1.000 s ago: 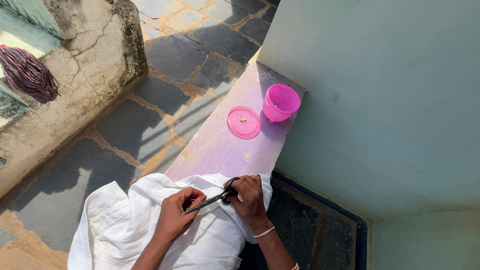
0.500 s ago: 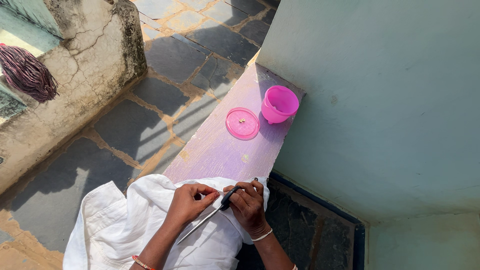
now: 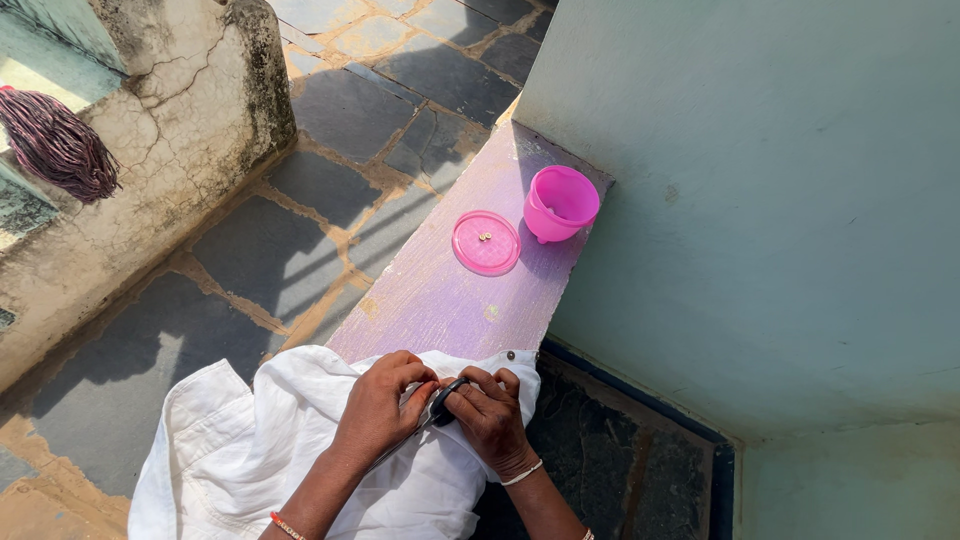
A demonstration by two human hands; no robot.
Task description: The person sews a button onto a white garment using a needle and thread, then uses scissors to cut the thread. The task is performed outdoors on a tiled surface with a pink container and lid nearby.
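**Working a dark tool over white cloth on a purple ledge**

Bending over the near end of the purple ledge [image 3: 440, 300], the person has both hands close together on a white garment [image 3: 260, 450] that spills off the ledge toward the stone floor [image 3: 300, 220]. The left hand [image 3: 385, 405] is curled, its grip clenched around the pale end of a slim dark tool [image 3: 440, 405], possibly small scissors, though too little of it shows to be sure. The right hand [image 3: 490, 415] meets it from the other side, fingers pinched on the dark end of the same tool and pressing into the cloth. A small round button [image 3: 510, 354] sits on the garment's edge just above the right hand.

Farther along the ledge, well apart from the hands, a flat pink lid [image 3: 486, 243] lies with a few tiny pale bits on it, and just beside it a pink cup [image 3: 560, 203] stands upright against the pale green wall [image 3: 780, 200]. Off to the left, a bundle of dark purple threads [image 3: 55, 145] hangs over a cracked plaster wall [image 3: 180, 110].
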